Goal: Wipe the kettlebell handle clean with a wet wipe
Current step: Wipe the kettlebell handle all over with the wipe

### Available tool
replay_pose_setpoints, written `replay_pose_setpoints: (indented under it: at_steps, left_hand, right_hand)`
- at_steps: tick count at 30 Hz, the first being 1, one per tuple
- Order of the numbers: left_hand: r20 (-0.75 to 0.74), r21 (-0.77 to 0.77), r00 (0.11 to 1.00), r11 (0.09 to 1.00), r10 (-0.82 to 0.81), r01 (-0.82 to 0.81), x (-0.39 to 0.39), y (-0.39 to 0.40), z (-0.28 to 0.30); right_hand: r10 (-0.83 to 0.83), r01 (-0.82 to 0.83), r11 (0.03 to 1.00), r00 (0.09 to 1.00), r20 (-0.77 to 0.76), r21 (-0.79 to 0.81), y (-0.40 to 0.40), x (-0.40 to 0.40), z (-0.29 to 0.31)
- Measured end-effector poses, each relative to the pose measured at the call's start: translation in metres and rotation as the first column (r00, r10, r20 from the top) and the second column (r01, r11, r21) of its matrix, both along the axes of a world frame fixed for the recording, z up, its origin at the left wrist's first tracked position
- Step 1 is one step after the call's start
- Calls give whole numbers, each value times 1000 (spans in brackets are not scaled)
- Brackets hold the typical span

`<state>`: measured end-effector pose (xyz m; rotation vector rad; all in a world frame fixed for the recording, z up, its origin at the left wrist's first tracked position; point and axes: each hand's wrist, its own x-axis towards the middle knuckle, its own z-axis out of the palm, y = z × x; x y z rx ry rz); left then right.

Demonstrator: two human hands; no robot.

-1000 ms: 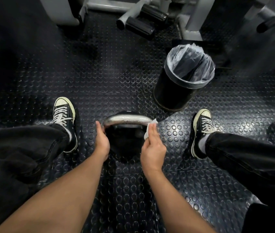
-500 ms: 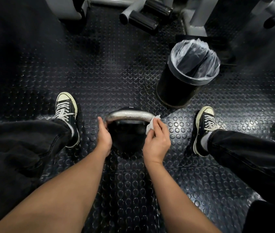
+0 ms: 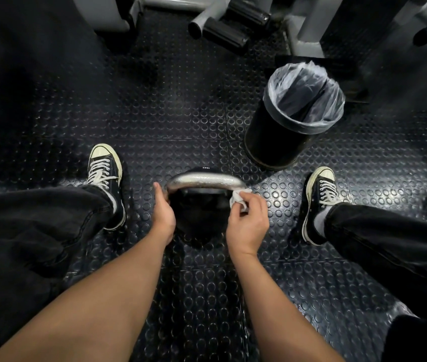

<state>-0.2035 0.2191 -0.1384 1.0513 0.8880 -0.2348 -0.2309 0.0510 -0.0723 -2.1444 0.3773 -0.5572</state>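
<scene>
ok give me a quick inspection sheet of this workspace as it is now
surface: black studded rubber floor, joined in tiles.
job's things: black kettlebell with silver metal handle stands upright between the feet; white wet wipe is pressed at the handle's right end.
clutter: black round bin with clear plastic liner beyond the kettlebell to the right; nothing visible inside it.
grippers: left hand steadies the handle's left end, its fingers hidden; right hand pinches the wipe.
cables: nothing seen.
surroundings: grey gym machine frames with black foam rollers at the top; black canvas sneakers on both sides.
</scene>
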Motion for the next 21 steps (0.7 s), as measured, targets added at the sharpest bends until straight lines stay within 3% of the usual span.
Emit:
replay_pose_setpoints:
  at_steps: [11, 14, 17, 19, 21]
  left_hand:
    - [-22, 5, 1000, 1000, 10, -10, 0, -1, -2]
    - [-1, 7, 1000, 1000, 9, -9, 0, -2, 0]
    - [14, 4, 1000, 1000, 23, -23, 1, -1, -5]
    - [7, 10, 1000, 1000, 24, -24, 1, 0, -4]
    - [6, 2, 999, 999, 32, -32, 0, -3, 3]
  right_hand:
    - [12, -11, 1000, 999, 36, -9, 0, 5, 0]
    - [-49, 65, 987, 992, -113, 144, 10, 4, 0]
    - [-176, 316, 806, 935, -307, 500, 12, 9, 0]
    - [-178, 406, 595, 908, -379, 694, 16, 15, 2]
    - [-153, 464, 310, 886, -439, 830, 25, 24, 8]
